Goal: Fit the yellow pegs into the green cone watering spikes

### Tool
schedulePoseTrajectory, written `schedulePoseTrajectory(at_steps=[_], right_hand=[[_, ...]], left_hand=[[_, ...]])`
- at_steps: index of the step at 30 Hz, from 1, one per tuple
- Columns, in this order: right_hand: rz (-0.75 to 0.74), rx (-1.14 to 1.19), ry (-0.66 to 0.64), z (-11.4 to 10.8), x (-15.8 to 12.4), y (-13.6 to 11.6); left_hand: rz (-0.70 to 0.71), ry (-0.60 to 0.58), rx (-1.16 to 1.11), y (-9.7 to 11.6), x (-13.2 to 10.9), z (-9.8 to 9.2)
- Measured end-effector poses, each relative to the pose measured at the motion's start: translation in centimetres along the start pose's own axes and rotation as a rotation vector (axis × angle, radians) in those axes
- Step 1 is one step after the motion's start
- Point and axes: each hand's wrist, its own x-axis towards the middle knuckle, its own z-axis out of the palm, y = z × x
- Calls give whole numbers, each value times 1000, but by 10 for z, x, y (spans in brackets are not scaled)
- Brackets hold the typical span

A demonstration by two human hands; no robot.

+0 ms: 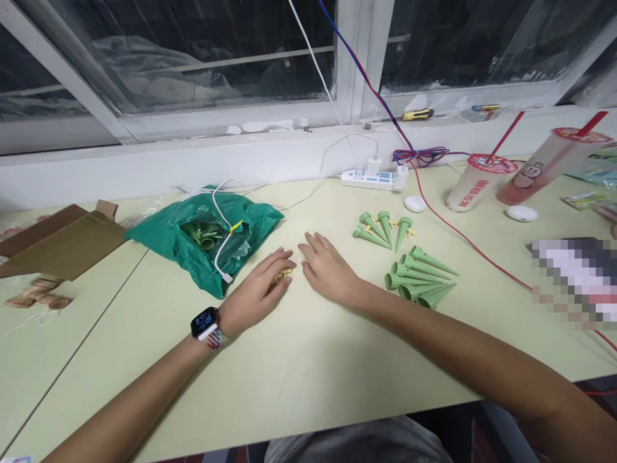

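Observation:
My left hand (258,289), with a watch on its wrist, lies on the pale table (308,373) with its fingers curled over a small yellow plastic part (283,275). My right hand (326,267) rests flat beside it, fingers stretched out, holding nothing. To the right of that hand lies a heap of green plastic cones (418,276). A few more green cones with yellow fittings (383,229) lie behind the heap. An open green plastic bag (207,241) holding more green parts sits just left of my left hand.
A white cable lies across the bag. Flattened cardboard (58,241) is at the far left. A power strip (373,179) sits by the wall, with a red cable running right. Two lidded drink cups with straws (475,180) and white oval objects stand at the right.

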Motion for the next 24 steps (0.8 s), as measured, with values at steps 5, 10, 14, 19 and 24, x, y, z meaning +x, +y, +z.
schedulePoseTrajectory(at_steps=[5,10,14,19,24], right_hand=[[-75,25,175,-55,-63,-3],[-22,-271,213,-99,-155,41],[61,-382,112,-108,-193,86],[105,-348,6,-105,-186,119],[114,-268,-73,-99,-156,137]], left_hand=[[3,9,24,10,5,-9],[272,-21,89,39,52,-14],[549,-78,153,67,122,6],[748,-217,300,85,197,52],[817,-240,368,80,231,78]])
